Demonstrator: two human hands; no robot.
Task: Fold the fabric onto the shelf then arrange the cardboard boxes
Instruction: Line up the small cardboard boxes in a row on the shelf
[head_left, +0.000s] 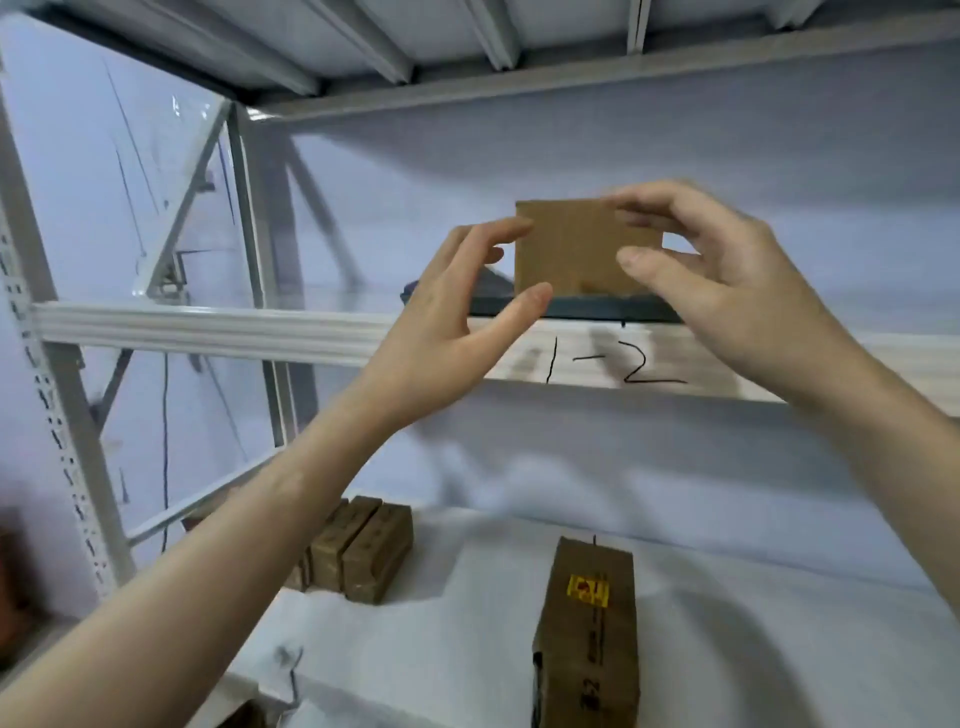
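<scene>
Cardboard box (576, 249) stands upright on dark folded fabric (597, 307) on the upper shelf (208, 327), broad face forward, long axis left-right. Left hand (457, 312) and right hand (711, 275) flank it, fingers spread, holding nothing.

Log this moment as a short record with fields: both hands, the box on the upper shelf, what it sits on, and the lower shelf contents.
left hand: open, fingers spread, at the box's left edge; contact unclear
right hand: open, fingers curved around the box's right side; grip not confirmed
cardboard box: upright on the upper shelf, plain face toward the camera
dark fabric: folded flat under the box, at the shelf edge
shelf beam: handwritten 1-2 below the box
lower shelf: tall box with yellow label; group of small boxes to its left
</scene>
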